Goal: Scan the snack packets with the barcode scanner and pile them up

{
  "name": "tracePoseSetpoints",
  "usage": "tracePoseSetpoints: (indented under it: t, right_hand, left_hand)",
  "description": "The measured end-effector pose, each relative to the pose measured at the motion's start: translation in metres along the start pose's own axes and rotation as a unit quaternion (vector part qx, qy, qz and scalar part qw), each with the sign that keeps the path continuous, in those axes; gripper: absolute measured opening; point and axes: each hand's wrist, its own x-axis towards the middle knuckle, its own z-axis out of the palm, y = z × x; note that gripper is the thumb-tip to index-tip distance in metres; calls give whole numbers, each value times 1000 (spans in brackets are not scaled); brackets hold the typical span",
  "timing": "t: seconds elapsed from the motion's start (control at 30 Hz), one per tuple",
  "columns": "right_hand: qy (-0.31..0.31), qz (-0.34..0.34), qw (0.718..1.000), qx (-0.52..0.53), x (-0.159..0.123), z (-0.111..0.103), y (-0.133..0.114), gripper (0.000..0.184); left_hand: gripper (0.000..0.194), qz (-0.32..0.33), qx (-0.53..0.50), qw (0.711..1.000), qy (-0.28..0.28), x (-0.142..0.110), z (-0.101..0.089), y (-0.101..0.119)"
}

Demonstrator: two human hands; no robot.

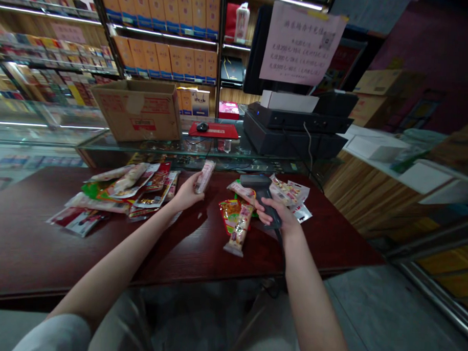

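My left hand (188, 193) grips a wrapped snack bar (205, 176), held tilted above the dark red table. My right hand (273, 213) is closed round the handle of a black barcode scanner (259, 184), whose head points left and whose cable runs down over the table edge. Under and beside the scanner lie a snack bar in clear wrap (240, 227), an orange-green snack packet (228, 212) and more packets (290, 192). Left of my left hand spreads a loose pile of snack packets (130, 184), several overlapping.
A cardboard box (140, 111) stands on the glass counter behind the table (169, 260). Beside it are a mouse (202, 127) on a red mat (224, 130), and a black cash drawer (292, 139) beneath a monitor bearing a paper notice (300, 42). Shelves of boxes line the back.
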Motion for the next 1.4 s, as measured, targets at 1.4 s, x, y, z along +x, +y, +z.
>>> tracePoseSetpoints:
  t: [1.4]
  right_hand:
    - [409,-121,867,-258,-34,-98,-39,34]
  left_hand:
    - [42,-152,494,847,124,-54,-123,27]
